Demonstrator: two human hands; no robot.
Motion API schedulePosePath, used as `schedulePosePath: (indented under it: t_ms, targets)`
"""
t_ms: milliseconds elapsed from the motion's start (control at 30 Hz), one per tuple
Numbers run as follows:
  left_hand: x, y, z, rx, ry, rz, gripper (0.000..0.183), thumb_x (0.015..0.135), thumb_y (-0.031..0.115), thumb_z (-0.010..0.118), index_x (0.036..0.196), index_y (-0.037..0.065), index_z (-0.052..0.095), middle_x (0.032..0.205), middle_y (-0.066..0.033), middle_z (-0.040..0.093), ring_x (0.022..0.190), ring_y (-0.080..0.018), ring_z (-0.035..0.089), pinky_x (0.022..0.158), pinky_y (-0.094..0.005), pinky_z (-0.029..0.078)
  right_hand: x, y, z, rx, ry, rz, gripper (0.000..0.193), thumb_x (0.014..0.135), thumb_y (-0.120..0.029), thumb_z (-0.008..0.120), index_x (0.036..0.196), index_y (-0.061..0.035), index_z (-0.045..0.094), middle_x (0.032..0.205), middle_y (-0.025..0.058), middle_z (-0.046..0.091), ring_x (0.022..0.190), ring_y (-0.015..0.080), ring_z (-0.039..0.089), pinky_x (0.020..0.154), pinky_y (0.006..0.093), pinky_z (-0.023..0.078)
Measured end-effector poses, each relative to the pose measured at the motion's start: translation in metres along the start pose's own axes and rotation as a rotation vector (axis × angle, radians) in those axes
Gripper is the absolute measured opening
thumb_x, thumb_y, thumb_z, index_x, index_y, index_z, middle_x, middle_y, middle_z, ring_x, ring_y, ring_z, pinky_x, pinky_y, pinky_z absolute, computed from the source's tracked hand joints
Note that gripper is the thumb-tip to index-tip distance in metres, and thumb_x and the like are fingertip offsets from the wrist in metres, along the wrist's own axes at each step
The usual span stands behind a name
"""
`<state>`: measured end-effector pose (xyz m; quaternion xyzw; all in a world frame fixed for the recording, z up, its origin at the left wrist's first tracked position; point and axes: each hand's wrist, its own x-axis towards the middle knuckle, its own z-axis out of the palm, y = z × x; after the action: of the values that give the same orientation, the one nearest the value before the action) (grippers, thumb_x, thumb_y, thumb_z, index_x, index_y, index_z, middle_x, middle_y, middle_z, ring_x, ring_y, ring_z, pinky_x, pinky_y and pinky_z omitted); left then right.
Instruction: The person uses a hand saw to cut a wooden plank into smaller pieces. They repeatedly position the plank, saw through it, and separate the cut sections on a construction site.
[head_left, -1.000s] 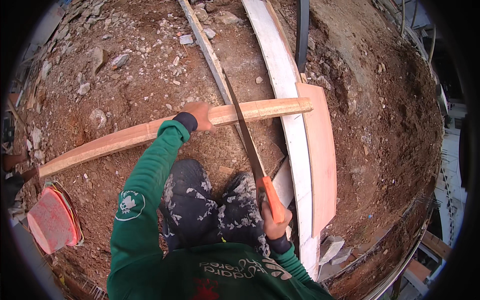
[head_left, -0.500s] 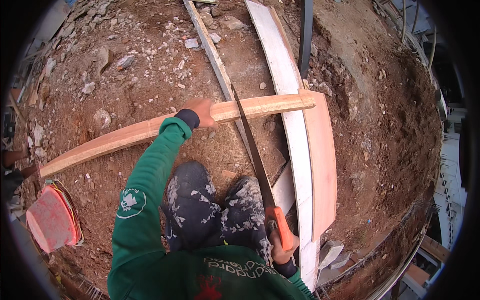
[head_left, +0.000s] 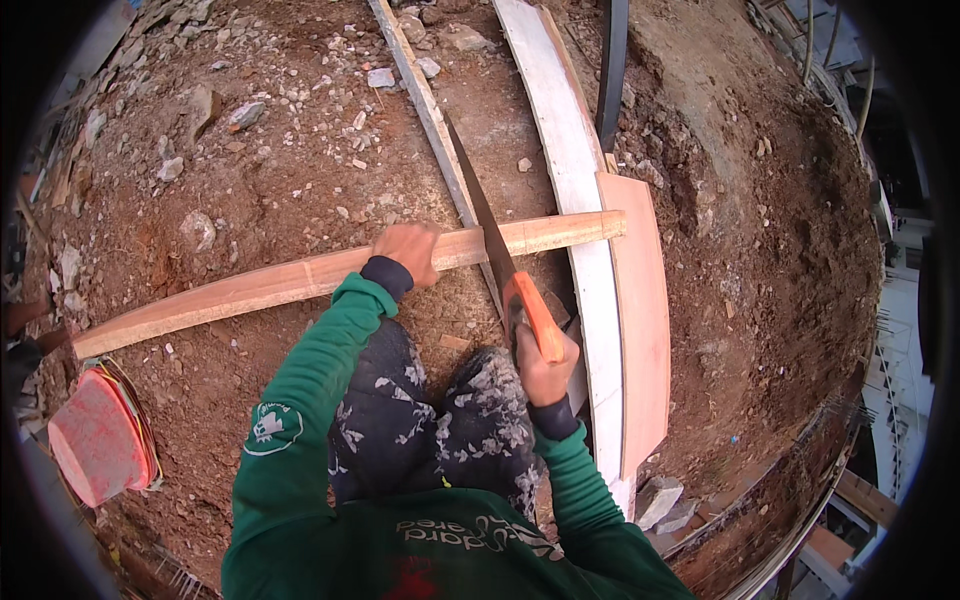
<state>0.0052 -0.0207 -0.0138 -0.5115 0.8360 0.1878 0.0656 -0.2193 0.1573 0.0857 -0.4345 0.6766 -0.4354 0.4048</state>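
A long wooden beam [head_left: 250, 288] lies crosswise in front of my knees, its right end resting over a white board and a pinkish plywood piece. My left hand [head_left: 408, 252] is closed over the top of the beam, left of the saw. In my right hand [head_left: 546, 370] is the orange handle of a handsaw [head_left: 478, 205], fingers wrapped through it. The dark blade crosses the beam just right of my left hand, its tip pointing away from me. How deep the teeth sit in the wood cannot be seen.
Under the beam, a narrow wooden strip [head_left: 425, 110] and the long white board [head_left: 600, 380] run away from me. The plywood piece [head_left: 640, 330] lies along the board's right side. A red bucket [head_left: 100, 440] stands at left. Stones [head_left: 245, 117] litter the brown soil.
My right hand has pushed the saw forward, away from my body, bringing its handle near the beam. The beam's right part and my left hand have shifted slightly toward me.
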Motion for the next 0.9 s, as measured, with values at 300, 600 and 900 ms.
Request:
schedulePosePath:
  t_ms: [300, 600, 900]
  targets:
    - [-0.010, -0.023, -0.015, 0.058, 0.181, -0.080, 0.048, 0.065, 0.022, 0.080, 0.103, 0.001, 0.060, 0.091, -0.0209, 0.070, 0.081, -0.0371, 0.072, 0.070, -0.0466, 0.059, -0.114, -0.019, -0.058, -0.092, -0.031, 0.168, 0.031, 0.090, 0.001, 0.064, 0.120, 0.0056, 0.071, 0.085, 0.0121, 0.074, 0.076, 0.0125, 0.069, 0.070, 0.0259, 0.054]
    - [-0.019, -0.023, 0.001, 0.147, 0.204, -0.073, 0.043, 0.067, 0.019, 0.082, 0.099, 0.005, 0.058, 0.096, -0.0125, 0.067, 0.095, -0.0284, 0.070, 0.081, -0.0395, 0.058, -0.109, -0.014, -0.043, -0.121, -0.028, -0.023, 0.033, 0.091, -0.002, 0.064, 0.123, 0.0066, 0.070, 0.098, 0.0128, 0.076, 0.088, 0.0149, 0.071, 0.081, 0.0275, 0.055]
    - [-0.015, -0.009, 0.035, 0.276, 0.299, -0.009, 0.039, 0.070, 0.014, 0.078, 0.101, 0.007, 0.056, 0.095, -0.0095, 0.063, 0.092, -0.0267, 0.066, 0.082, -0.0379, 0.053, -0.029, 0.018, 0.008, -0.036, 0.050, -0.028, 0.018, 0.092, -0.008, 0.067, 0.077, 0.0003, 0.062, 0.060, -0.0021, 0.053, 0.051, 0.0070, 0.047, 0.047, 0.0279, 0.035]
